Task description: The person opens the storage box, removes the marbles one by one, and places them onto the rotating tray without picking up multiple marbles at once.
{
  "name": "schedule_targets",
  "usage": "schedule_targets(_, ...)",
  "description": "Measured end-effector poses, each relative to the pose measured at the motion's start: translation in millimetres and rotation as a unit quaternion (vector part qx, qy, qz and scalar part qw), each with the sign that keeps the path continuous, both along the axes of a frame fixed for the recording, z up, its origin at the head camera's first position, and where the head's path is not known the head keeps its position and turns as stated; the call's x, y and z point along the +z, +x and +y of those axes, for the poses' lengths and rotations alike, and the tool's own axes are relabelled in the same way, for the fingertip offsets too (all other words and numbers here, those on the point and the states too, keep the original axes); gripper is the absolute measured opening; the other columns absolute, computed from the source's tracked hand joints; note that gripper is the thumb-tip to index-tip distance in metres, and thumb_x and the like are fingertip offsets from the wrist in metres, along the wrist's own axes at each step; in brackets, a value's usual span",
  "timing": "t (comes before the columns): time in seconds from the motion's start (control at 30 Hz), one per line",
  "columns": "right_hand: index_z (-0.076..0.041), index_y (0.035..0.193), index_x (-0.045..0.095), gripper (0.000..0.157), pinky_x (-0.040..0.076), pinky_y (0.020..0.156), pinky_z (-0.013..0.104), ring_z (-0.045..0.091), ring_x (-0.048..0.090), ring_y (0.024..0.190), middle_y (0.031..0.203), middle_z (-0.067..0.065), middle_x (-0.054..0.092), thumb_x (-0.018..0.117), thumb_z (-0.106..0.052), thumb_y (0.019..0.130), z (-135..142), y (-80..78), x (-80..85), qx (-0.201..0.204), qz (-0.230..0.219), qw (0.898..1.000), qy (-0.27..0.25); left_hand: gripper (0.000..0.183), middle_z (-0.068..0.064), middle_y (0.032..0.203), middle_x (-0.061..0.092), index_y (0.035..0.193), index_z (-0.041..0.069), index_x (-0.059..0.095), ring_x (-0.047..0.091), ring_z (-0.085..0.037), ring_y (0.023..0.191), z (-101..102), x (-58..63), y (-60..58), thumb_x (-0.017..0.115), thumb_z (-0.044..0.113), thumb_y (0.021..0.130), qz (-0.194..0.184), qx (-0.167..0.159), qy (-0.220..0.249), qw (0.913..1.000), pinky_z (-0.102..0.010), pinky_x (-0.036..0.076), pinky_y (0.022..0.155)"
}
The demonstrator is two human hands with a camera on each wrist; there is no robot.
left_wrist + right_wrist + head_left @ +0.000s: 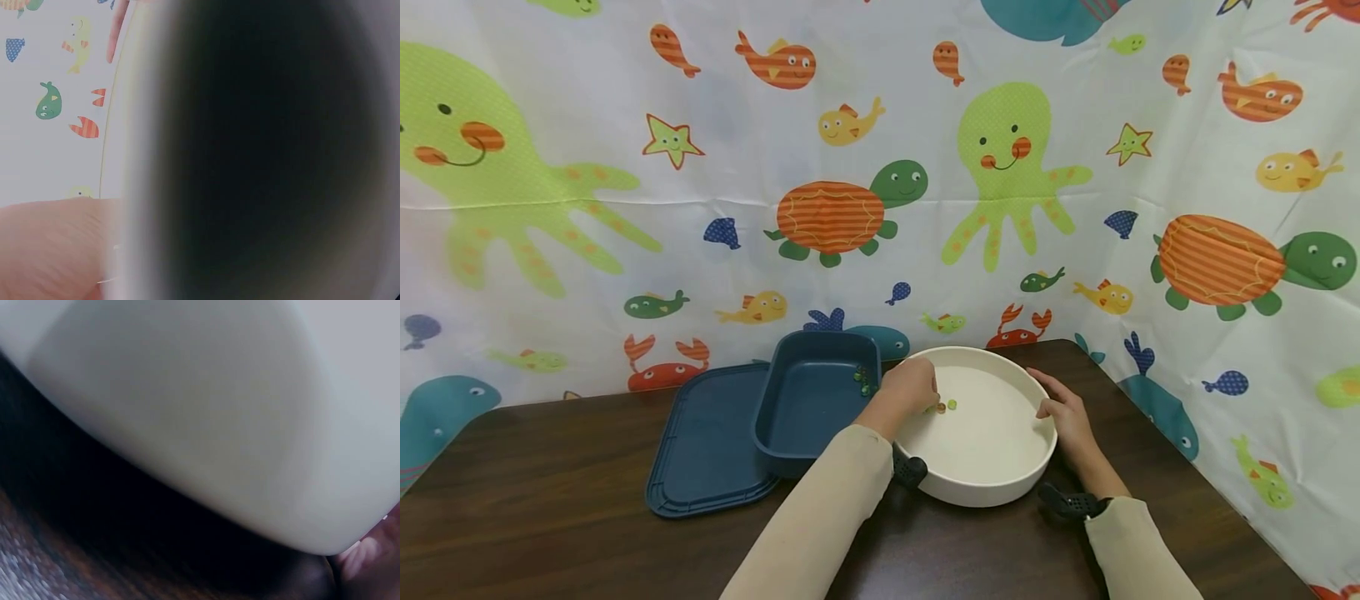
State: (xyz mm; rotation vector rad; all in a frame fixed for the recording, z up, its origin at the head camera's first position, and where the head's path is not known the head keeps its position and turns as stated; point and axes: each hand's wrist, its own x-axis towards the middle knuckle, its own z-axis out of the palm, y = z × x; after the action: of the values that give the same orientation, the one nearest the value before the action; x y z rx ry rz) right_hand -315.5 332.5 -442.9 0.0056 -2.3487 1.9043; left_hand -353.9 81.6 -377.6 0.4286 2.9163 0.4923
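Observation:
A round cream bowl (985,454) stands on the table, with a few small green and brown pieces (952,405) on its floor at the left. My left hand (912,387) reaches over the bowl's left rim, its fingers bent down beside these pieces. The fingertips are hidden, so whether they pinch a piece does not show. My right hand (1067,417) grips the bowl's right side, thumb over the rim and fingers outside. In the left wrist view, part of the left hand (53,250) shows beside a blurred wall. The bowl's pale outer wall (206,412) fills much of the right wrist view.
Left of the bowl sits a deep blue box (808,400) with several small green pieces (863,381) at its right side. A flat blue lid (711,450) lies to its left on the dark wooden table (550,500). A patterned curtain (880,300) hangs behind and at the right.

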Motion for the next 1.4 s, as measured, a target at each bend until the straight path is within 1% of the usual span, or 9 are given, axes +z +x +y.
schedule_targets(0.13,-0.010,0.143,0.045,0.069,0.045,0.084,0.014,0.026,0.046,0.126,0.150,0.010,0.040,0.040,0.007,0.076,-2,0.7,-1.3,-0.001,-0.006,1.000,-0.001,0.009,0.002,0.083,0.067,0.086,0.012,0.071,0.058,-0.014,0.070,-2,2.2,1.6,0.071,0.021,0.085,-0.013,0.002,0.004,0.9999,-0.030,0.049,0.066)
schedule_targets(0.27,-0.010,0.143,0.044,0.069,0.044,0.083,0.013,0.027,0.046,0.125,0.150,0.012,0.039,0.041,0.007,0.076,-3,1.6,0.1,-0.001,-0.007,1.000,0.001,0.013,0.002,0.087,0.068,0.093,0.013,0.073,0.058,-0.015,0.070,-8,13.1,6.1,0.064,0.021,0.090,-0.017,-0.005,0.039,0.9991,-0.030,0.048,0.063)
schedule_targets(0.43,-0.010,0.143,0.045,0.068,0.044,0.083,0.013,0.028,0.046,0.126,0.150,0.011,0.039,0.041,0.006,0.076,-3,1.7,4.1,-0.007,-0.006,1.000,0.005,0.020,0.000,0.087,0.068,0.098,0.014,0.074,0.057,-0.015,0.068,-24,30.7,9.4,0.056,0.023,0.094,0.020,-0.001,0.080,0.9966,-0.029,0.045,0.057)
schedule_targets(0.6,-0.011,0.143,0.044,0.069,0.043,0.083,0.012,0.027,0.045,0.127,0.151,0.009,0.039,0.040,0.007,0.077,-4,1.7,6.2,-0.010,-0.015,1.000,0.005,0.023,-0.001,0.070,0.060,0.088,0.013,0.073,0.053,-0.015,0.059,-51,36.3,7.2,0.054,0.021,0.096,0.045,0.039,0.103,0.9929,-0.028,0.041,0.051)
schedule_targets(0.67,-0.011,0.143,0.044,0.068,0.042,0.082,0.011,0.027,0.045,0.126,0.151,0.009,0.039,0.039,0.007,0.078,-4,1.8,6.4,-0.012,-0.016,1.000,0.003,0.023,-0.002,0.064,0.058,0.084,0.013,0.073,0.051,-0.016,0.056,-62,33.8,5.1,0.054,0.020,0.095,0.053,0.061,0.112,0.9904,-0.028,0.039,0.049)
schedule_targets(0.73,-0.012,0.144,0.044,0.068,0.042,0.082,0.011,0.027,0.045,0.126,0.151,0.008,0.039,0.039,0.007,0.079,-4,2.1,7.0,-0.014,-0.018,1.000,-0.001,0.022,-0.002,0.065,0.059,0.088,0.012,0.074,0.052,-0.016,0.056,-72,29.7,3.1,0.054,0.019,0.094,0.060,0.082,0.121,0.9875,-0.028,0.039,0.049)
schedule_targets(0.93,-0.012,0.144,0.043,0.067,0.043,0.081,0.011,0.027,0.044,0.127,0.151,0.008,0.038,0.039,0.006,0.080,-5,2.1,5.8,-0.015,-0.024,1.000,-0.003,0.016,-0.004,0.082,0.067,0.097,0.012,0.073,0.059,-0.017,0.066,-91,16.9,3.0,0.059,0.018,0.093,0.057,0.122,0.137,0.9813,-0.028,0.044,0.054)
schedule_targets(1.23,-0.010,0.143,0.044,0.068,0.042,0.084,0.010,0.025,0.043,0.129,0.151,0.008,0.038,0.039,0.008,0.078,-5,3.6,5.2,-0.015,-0.018,1.000,-0.006,0.016,-0.007,0.106,0.069,0.102,0.011,0.072,0.064,-0.021,0.086,-104,-1.0,-3.6,0.062,0.015,0.090,0.004,0.115,0.092,0.9891,-0.040,0.053,0.077)
schedule_targets(1.4,-0.008,0.143,0.044,0.069,0.043,0.083,0.010,0.025,0.043,0.128,0.151,0.010,0.038,0.039,0.007,0.076,-5,2.1,4.0,-0.013,-0.013,1.000,0.001,0.019,-0.007,0.105,0.070,0.103,0.010,0.073,0.063,-0.022,0.084,-106,-8.3,-5.7,0.062,0.014,0.088,-0.013,0.108,0.066,0.9919,-0.041,0.053,0.077)
